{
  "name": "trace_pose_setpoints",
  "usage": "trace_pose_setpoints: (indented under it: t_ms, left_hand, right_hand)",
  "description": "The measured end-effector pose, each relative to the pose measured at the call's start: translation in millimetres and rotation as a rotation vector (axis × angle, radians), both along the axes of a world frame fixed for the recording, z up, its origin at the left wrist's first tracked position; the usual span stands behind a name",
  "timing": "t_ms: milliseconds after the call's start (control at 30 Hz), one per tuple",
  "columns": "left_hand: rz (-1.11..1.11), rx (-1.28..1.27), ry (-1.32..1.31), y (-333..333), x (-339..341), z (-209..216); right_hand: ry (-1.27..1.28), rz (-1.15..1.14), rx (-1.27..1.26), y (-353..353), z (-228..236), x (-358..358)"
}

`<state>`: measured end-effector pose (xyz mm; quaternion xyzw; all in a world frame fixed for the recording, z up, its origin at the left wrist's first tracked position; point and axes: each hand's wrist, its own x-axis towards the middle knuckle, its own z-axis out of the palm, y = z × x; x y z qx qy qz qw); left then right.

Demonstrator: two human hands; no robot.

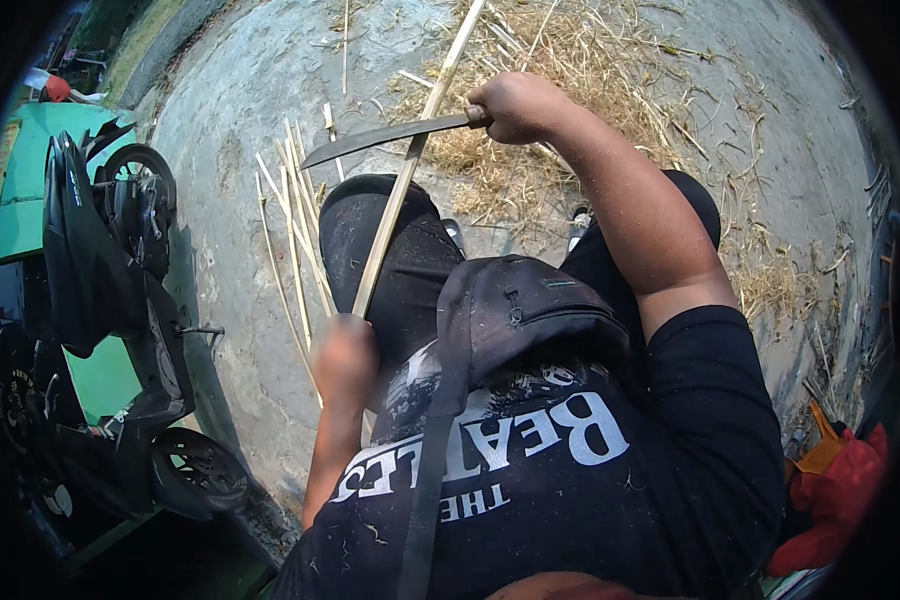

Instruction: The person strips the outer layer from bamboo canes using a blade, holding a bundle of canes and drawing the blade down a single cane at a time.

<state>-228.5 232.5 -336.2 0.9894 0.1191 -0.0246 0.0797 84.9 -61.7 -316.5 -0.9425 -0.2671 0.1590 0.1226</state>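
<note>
A long pale bamboo strip (395, 205) slants up and away from my lap, across my left thigh. My left hand (346, 352) is closed around its near end; a blur covers the fingers in part. In my right hand (523, 107) is the wooden handle of a machete (385, 133), gripped in a fist. The blade points left and crosses the strip's far half, seemingly against it. Beside my left leg, several thin bamboo strips (292, 205) lie in a loose bundle on the ground.
Bamboo shavings (515, 180) are heaped on the concrete ground (232, 60) ahead and to the right. A black motorcycle (120, 270) stands at the left. A black bag (530, 310) hangs across my front. Red cloth (832, 500) lies at the lower right.
</note>
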Motion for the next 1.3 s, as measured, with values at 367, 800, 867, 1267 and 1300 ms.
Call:
trace_pose_setpoints:
  t_ms: [367,800,867,1267,1300]
  left_hand:
    - [0.043,-0.024,0.048,-12,6,11]
    - [0.028,-0.042,0.026,-4,5,1]
    - [0.034,-0.050,0.025,-6,6,2]
    - [-0.051,-0.057,-0.045,3,6,-9]
    - [-0.036,-0.057,-0.046,2,6,-7]
  right_hand:
    - [-0.079,0.064,0.047,16,-4,-15]
    - [-0.243,0.182,0.195,34,-25,-24]
    - [-0.129,0.085,0.100,21,-34,-1]
    - [-0.228,0.148,0.159,22,-16,-16]
    - [-0.145,0.073,0.096,22,-30,0]
